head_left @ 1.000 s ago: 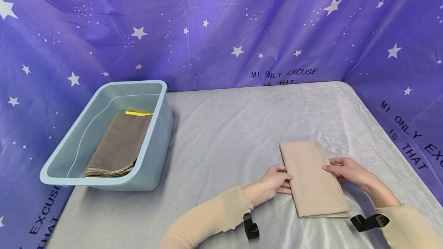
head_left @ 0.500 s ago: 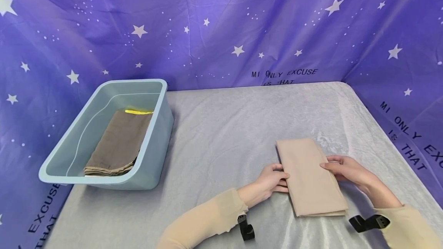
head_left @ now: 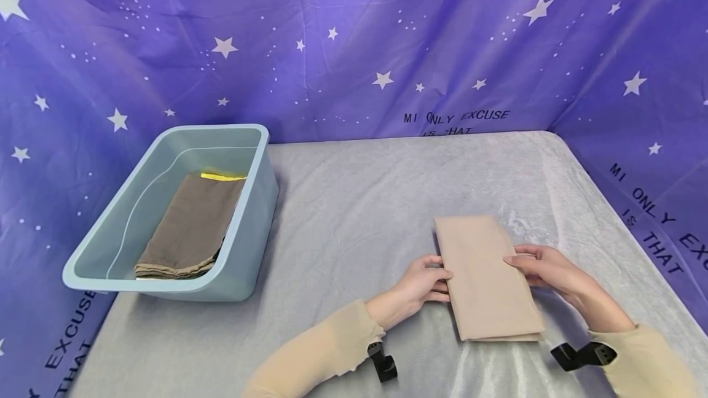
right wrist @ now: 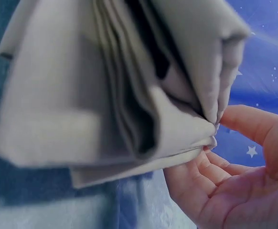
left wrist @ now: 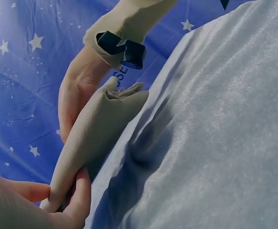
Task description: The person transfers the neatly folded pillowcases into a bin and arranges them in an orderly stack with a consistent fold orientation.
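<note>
A folded beige cloth (head_left: 487,281) is held between both hands over the right part of the table. My left hand (head_left: 416,287) pinches its left edge, thumb on top and fingers beneath. At the opposite edge my right hand (head_left: 553,272) grips it the same way. The right wrist view shows several stacked layers of the folded cloth (right wrist: 58,129) at its near end, between the right thumb and fingers. In the left wrist view the cloth (left wrist: 89,129) looks raised off the table, a shadow beneath it.
A blue-grey plastic tub (head_left: 262,220) stands at the table's left side. Inside lie a folded brown cloth (head_left: 190,226) and a strip of something yellow (head_left: 223,177). The table (head_left: 354,201) wears a grey velvety cover; a purple star-printed curtain (head_left: 332,78) hangs behind and beside it.
Both hands have carried the folded cloth a little leftward and away from the person. Their grip on its two edges looks the same. The tub stays where it was.
</note>
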Motion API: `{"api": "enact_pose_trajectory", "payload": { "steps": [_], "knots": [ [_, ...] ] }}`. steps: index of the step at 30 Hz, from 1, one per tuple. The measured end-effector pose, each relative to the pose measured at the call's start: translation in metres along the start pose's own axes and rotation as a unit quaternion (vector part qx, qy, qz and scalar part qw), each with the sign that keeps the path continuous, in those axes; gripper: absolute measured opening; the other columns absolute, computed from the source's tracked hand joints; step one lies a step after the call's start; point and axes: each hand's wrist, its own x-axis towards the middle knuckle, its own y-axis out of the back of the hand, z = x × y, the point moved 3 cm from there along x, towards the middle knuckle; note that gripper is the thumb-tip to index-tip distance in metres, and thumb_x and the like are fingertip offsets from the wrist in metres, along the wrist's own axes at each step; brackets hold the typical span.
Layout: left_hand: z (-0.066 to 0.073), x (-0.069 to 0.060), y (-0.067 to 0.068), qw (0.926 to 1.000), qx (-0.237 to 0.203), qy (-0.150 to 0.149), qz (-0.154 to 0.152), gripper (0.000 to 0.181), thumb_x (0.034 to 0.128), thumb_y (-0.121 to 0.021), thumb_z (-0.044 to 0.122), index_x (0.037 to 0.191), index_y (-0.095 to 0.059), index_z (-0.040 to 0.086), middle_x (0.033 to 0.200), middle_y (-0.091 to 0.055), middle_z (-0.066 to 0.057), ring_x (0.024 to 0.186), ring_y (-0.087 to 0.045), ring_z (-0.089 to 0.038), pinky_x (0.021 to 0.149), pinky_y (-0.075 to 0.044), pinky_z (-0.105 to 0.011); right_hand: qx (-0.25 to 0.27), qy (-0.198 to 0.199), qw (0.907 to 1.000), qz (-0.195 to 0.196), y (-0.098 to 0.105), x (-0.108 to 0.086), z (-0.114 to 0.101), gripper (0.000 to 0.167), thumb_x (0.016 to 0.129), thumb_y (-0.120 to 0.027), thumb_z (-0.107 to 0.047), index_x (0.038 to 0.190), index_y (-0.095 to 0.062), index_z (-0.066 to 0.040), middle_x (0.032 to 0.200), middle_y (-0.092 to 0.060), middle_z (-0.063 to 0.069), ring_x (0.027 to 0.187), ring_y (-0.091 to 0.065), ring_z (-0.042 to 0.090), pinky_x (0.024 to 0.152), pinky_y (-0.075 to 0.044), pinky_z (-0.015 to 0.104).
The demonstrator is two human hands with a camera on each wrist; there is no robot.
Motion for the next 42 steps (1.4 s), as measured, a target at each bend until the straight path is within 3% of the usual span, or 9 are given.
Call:
{"api": "enact_pose_trajectory", "payload": {
  "steps": [10,19,42],
  "knots": [
    [0.011,-0.005,0.011,0.9997,-0.011,-0.020,-0.005,0.027,0.0795,-0.055,-0.001,0.106,-0.053,0.001,0.066,-0.054,-0.003,0.052,-0.051,-0.010,0.059,-0.053,-0.033,-0.019,-0.005,0.9997,0.017,-0.010,0.001,-0.012,0.069,0.089,-0.051,-0.021,0.130,-0.014,0.020,0.090,-0.063,-0.002,0.077,-0.062,0.008,0.070,-0.051,0.029],
    [0.021,-0.012,0.023,0.9992,-0.011,-0.037,-0.004,0.028,0.0802,-0.055,-0.001,0.108,-0.053,-0.001,0.069,-0.057,-0.001,0.052,-0.053,-0.009,0.058,-0.052,-0.031,0.009,0.003,0.9998,0.018,-0.020,0.004,-0.023,0.072,0.088,-0.052,-0.020,0.131,-0.008,0.019,0.089,-0.061,-0.004,0.078,-0.060,0.005,0.071,-0.050,0.028],
    [0.042,-0.032,0.063,0.9979,-0.008,-0.062,0.015,0.033,0.0826,-0.053,0.001,0.115,-0.048,-0.003,0.075,-0.057,0.002,0.056,-0.053,-0.008,0.053,-0.046,-0.023,0.036,0.017,0.9990,0.022,-0.053,0.018,-0.051,0.069,0.086,-0.056,-0.018,0.132,-0.017,0.016,0.084,-0.061,-0.005,0.075,-0.059,0.004,0.069,-0.050,0.026]
  ]
}}
